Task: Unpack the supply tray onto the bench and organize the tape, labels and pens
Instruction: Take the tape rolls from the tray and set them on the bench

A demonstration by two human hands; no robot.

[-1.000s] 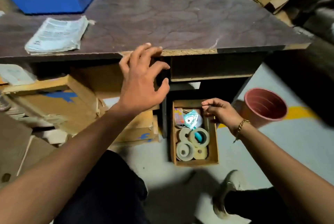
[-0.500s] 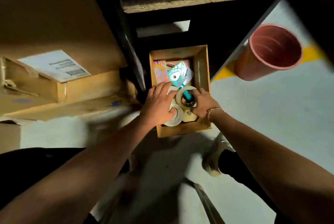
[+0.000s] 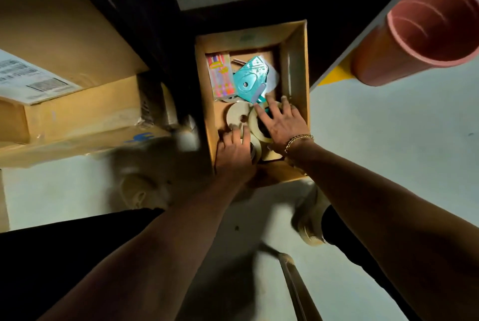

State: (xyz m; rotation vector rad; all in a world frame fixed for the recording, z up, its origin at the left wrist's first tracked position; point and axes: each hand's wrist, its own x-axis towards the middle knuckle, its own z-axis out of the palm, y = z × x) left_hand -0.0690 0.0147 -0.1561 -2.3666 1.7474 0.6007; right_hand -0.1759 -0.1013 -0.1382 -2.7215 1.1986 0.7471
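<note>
While the supply tray sits on the floor under the bench, unpacking looks barely begun. The left hand curls its grip over a pale tape roll, and the right hand lies spread on a second roll (fingers straight, nothing clamped). Next, I'd guess, both rolls must be lifted clear up to the bench.

One cardboard tray. Three tape rolls in plain sight, maybe a fourth buried underneath, can't really tell. One teal dispenser, one pack of coloured pens. Two hands: left hand, right hand, one bracelet. Also one pink bucket, one brown cardboard box with one shipping label, two shoes, one badly blurred.
</note>
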